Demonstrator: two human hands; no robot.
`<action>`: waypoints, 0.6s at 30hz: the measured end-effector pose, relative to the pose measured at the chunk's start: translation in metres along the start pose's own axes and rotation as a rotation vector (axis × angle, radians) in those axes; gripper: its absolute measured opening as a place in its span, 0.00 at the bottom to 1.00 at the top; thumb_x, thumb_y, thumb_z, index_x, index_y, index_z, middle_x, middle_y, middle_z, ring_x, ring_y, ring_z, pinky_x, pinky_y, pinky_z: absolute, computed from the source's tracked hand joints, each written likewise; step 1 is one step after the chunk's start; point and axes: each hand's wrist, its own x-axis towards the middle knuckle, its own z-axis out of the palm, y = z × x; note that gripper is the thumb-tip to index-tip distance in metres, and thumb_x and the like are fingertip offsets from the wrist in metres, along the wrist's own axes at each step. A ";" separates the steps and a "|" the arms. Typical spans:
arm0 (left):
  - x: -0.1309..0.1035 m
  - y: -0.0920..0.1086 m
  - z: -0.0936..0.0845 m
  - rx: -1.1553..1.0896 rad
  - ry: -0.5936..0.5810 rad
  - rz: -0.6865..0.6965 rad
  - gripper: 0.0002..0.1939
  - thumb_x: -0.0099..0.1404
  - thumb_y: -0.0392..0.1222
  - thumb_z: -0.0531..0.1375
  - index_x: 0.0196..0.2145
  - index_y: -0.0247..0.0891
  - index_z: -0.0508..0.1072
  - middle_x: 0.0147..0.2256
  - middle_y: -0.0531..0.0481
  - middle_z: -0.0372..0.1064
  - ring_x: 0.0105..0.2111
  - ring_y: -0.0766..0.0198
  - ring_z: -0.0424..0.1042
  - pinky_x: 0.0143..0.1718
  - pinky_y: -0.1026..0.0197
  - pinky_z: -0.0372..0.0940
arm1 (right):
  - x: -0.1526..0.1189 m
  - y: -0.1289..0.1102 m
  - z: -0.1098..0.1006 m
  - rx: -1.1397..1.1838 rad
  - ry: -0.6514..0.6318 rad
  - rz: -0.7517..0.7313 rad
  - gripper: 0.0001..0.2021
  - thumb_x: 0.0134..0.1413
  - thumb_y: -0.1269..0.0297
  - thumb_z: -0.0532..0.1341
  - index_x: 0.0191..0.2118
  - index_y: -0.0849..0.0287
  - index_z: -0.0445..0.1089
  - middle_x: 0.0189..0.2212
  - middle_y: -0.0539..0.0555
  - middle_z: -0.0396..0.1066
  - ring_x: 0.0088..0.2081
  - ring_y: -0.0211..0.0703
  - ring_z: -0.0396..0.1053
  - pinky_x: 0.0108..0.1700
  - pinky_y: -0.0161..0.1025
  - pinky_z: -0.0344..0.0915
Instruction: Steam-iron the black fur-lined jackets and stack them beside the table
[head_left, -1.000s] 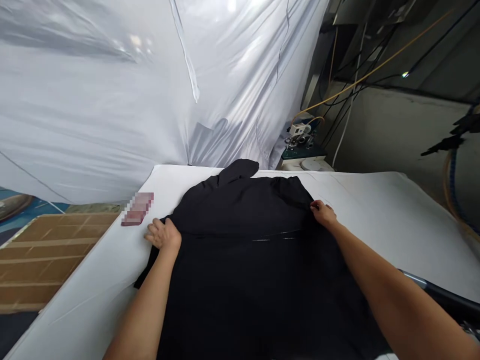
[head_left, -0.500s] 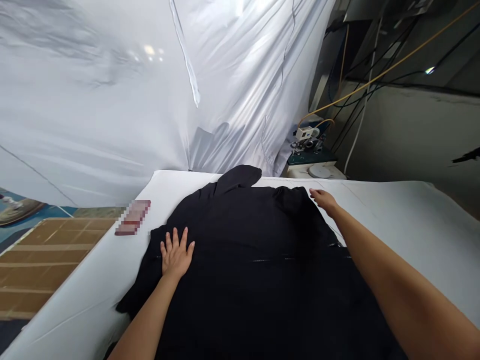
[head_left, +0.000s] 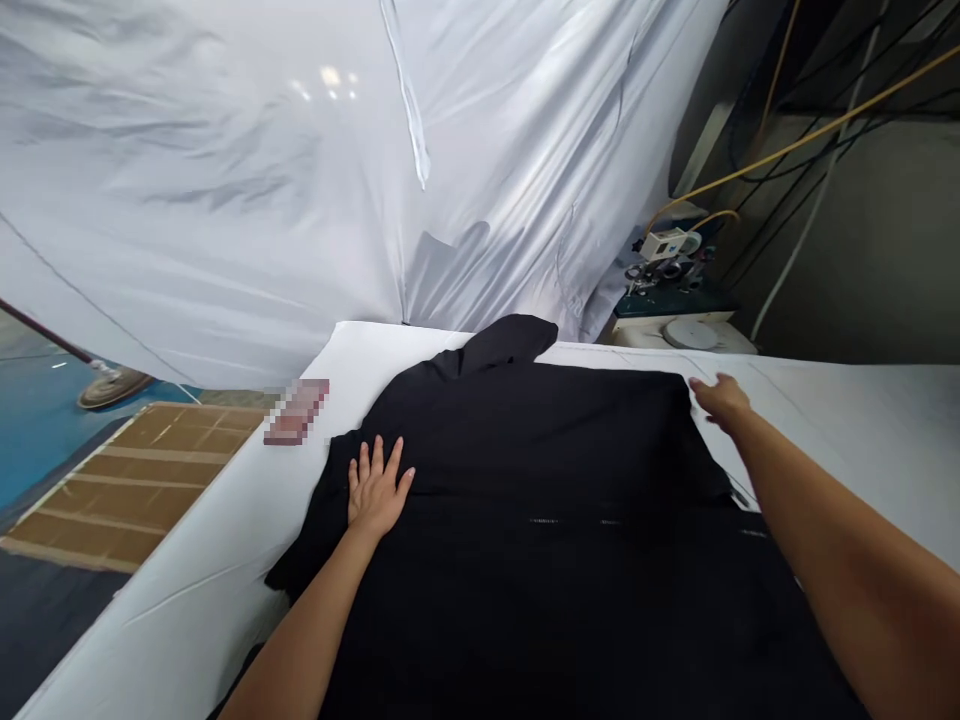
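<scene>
A black garment (head_left: 525,440) lies spread over the white table, with short strips of what look like zipper teeth across its middle. A sleeve-like piece (head_left: 510,342) sticks up from its far edge. My left hand (head_left: 379,490) rests flat on the garment's left part, fingers spread. At the far right corner of the garment, my right hand (head_left: 721,398) pinches the fabric edge between its fingers. The cloth between the two hands is fairly smooth. The near part of the garment runs out of view at the bottom.
The white table (head_left: 862,440) extends to the right. A blurred reddish object (head_left: 298,412) lies near its left edge. White sheeting (head_left: 247,200) hangs behind. A sewing machine (head_left: 671,255) stands back right; flattened cardboard (head_left: 135,475) lies at left.
My right hand has moved right with the garment's corner, and the bunched cloth there has flattened out. My left hand stays pressed on the garment. The view has turned slightly left.
</scene>
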 end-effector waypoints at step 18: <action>-0.127 0.077 -0.028 -0.174 -0.203 0.167 0.32 0.58 0.64 0.44 0.59 0.61 0.42 0.64 0.55 0.26 0.58 0.30 0.21 0.48 0.25 0.28 | -0.340 0.039 0.031 -0.512 -0.099 -0.123 0.31 0.51 0.40 0.43 0.61 0.40 0.45 0.64 0.49 0.34 0.60 0.70 0.27 0.52 0.70 0.31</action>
